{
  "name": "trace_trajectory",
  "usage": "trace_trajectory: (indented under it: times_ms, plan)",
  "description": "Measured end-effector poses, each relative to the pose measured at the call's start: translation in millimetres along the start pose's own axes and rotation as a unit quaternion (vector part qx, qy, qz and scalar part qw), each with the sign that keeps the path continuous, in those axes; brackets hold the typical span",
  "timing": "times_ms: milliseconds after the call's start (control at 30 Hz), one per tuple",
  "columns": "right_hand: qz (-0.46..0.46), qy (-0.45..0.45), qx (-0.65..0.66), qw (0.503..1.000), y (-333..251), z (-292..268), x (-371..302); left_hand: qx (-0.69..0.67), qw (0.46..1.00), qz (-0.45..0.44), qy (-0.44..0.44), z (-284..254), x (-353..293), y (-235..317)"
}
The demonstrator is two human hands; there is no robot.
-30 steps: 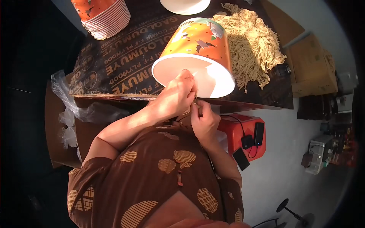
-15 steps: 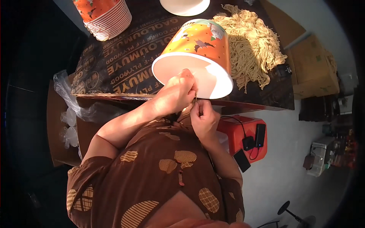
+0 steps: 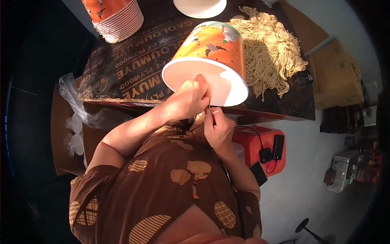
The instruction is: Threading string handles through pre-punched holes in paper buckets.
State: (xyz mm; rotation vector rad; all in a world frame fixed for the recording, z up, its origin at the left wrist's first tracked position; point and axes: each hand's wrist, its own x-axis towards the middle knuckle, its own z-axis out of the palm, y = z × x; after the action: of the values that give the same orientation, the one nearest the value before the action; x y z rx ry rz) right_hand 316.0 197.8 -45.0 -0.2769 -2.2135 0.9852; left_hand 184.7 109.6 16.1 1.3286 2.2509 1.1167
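Note:
An orange paper bucket (image 3: 217,42) with bats printed on it is tilted at the table's near edge. Its white-rimmed wide end (image 3: 183,71) faces me. My left hand (image 3: 189,97) is closed in front of that white end, with its knuckles against or just inside it. Just below and to its right, my right hand (image 3: 219,129) is pinched, thumb against the fingers. A thin, string-like strand (image 3: 209,105) runs between the two hands; both seem to grip it. The fingertips of the left hand are mostly hidden from sight.
Beige cords (image 3: 270,53) lie heaped right of the bucket on the dark plywood table (image 3: 134,65). Nested orange buckets (image 3: 118,22) stand far left; another white round end (image 3: 201,9) is at the back. Below right, a red stool (image 3: 252,142) carries black devices. Cardboard boxes (image 3: 335,75) stand right.
The fingers of my right hand have shifted very slightly by the strand. My left hand and the bucket stay nearly where they were; the whole view has moved a little.

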Motion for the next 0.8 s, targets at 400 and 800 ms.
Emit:
trace_trajectory:
  times_ms: [400, 800]
  plan:
    - [-0.091, -0.070, 0.066, 0.991, 1, -13, 0, 0.074, 0.997, 0.016, -0.006, 4, 5, 3]
    - [-0.211, -0.191, 0.057, 0.957, 12, -16, 6, 0.157, 0.987, 0.032, 0.024, 9, 11, -2]
